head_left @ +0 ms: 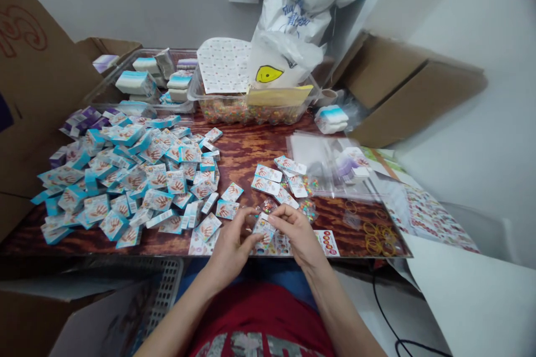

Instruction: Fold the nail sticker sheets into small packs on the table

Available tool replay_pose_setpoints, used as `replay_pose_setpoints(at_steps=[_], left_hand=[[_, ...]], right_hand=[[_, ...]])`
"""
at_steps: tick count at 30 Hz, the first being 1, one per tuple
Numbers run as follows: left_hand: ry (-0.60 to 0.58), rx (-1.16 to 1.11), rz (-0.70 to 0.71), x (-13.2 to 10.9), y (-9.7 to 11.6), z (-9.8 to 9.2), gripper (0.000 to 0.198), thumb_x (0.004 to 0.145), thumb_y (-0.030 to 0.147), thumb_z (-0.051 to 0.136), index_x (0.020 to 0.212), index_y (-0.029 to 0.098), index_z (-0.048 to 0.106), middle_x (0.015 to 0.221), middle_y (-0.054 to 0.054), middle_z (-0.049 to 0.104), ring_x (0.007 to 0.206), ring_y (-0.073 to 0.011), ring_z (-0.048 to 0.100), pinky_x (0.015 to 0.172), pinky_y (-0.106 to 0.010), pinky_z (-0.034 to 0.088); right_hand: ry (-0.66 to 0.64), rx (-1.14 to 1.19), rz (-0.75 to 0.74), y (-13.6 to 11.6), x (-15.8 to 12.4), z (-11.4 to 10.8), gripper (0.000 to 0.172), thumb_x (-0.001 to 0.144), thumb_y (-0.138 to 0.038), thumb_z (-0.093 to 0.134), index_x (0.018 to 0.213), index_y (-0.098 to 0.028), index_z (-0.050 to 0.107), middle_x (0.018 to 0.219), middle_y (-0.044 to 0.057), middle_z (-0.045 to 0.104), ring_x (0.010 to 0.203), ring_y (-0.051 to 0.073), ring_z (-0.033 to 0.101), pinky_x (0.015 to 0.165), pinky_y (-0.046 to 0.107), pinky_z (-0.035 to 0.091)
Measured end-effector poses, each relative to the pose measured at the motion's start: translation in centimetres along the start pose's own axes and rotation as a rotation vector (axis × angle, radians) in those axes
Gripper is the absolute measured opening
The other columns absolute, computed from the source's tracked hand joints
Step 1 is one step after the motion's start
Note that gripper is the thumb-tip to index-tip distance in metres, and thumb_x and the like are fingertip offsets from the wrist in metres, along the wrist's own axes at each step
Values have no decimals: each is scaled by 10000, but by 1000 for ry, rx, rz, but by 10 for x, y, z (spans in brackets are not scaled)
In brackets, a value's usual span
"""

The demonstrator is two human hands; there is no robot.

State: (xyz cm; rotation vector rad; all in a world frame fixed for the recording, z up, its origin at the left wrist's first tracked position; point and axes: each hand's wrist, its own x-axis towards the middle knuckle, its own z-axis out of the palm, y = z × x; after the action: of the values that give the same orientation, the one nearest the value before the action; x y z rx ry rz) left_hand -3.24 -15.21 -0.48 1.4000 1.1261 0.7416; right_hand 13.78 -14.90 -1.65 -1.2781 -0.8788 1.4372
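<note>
Near the table's front edge, my left hand (234, 240) and my right hand (299, 231) hold one small white and blue box (264, 228) between them. The left fingers pinch its left side, and the right thumb and fingers are closed at its upper right corner. Under the hands lies a printed sheet (329, 242). Just beyond them are several flat small boxes (266, 185) and small clear packets of coloured beads (309, 210). A big heap of similar small boxes (157, 175) covers the table's left side.
At the back stand a clear tray of stacked packs (138, 82) and a clear tub of coloured beads (251, 110) beneath white plastic bags (288, 39). Yellow rubber bands (379, 239) lie at the front right. Cardboard boxes flank the table (251, 139), one at right (414, 89).
</note>
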Motion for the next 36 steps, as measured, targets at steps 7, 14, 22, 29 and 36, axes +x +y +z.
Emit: replay_pose_setpoints(at_steps=[7, 14, 22, 29, 36], left_hand=[[-16, -131, -57, -2, 0, 1, 412, 860, 239, 587, 1250, 279, 459, 940, 5, 578, 684, -137, 624, 552, -228, 508], [-93, 260, 150, -2, 5, -19, 225, 873, 149, 561, 1075, 230, 619, 1039, -31, 678, 1003, -205, 621, 858, -301, 481], [222, 927, 342, 46, 31, -59, 294, 915, 146, 482, 1177, 206, 601, 1009, -74, 652, 971, -236, 605, 824, -344, 478], [346, 1176, 415, 54, 11, -60, 353, 854, 59, 481, 1146, 175, 641, 1202, -136, 589, 1085, -298, 529, 894, -416, 481], [461, 902, 541, 29, 3, -58, 224, 932, 160, 491, 1107, 159, 630, 1150, -126, 620, 1069, -260, 561, 938, -421, 476]], right_hand=[[-107, -367, -286, -15, -13, 2, 155, 880, -274, 605, 794, -189, 701, 888, 56, 715, 864, 201, 639, 811, 324, 473], [-218, -561, -388, -8, -16, 3, 158, 917, -207, 530, 831, -195, 662, 902, 49, 676, 879, 190, 621, 796, 299, 457], [-33, -976, -345, 2, -20, -19, 81, 863, -159, 568, 808, -193, 617, 873, 55, 627, 898, 242, 563, 791, 354, 435], [-126, -1422, -383, 6, -26, -20, 202, 748, -104, 686, 906, -188, 592, 1024, 97, 580, 1003, 293, 487, 863, 418, 422], [-200, -1262, -272, -3, -8, -18, 197, 737, -41, 627, 715, -189, 499, 825, 20, 592, 831, 198, 527, 735, 296, 383]])
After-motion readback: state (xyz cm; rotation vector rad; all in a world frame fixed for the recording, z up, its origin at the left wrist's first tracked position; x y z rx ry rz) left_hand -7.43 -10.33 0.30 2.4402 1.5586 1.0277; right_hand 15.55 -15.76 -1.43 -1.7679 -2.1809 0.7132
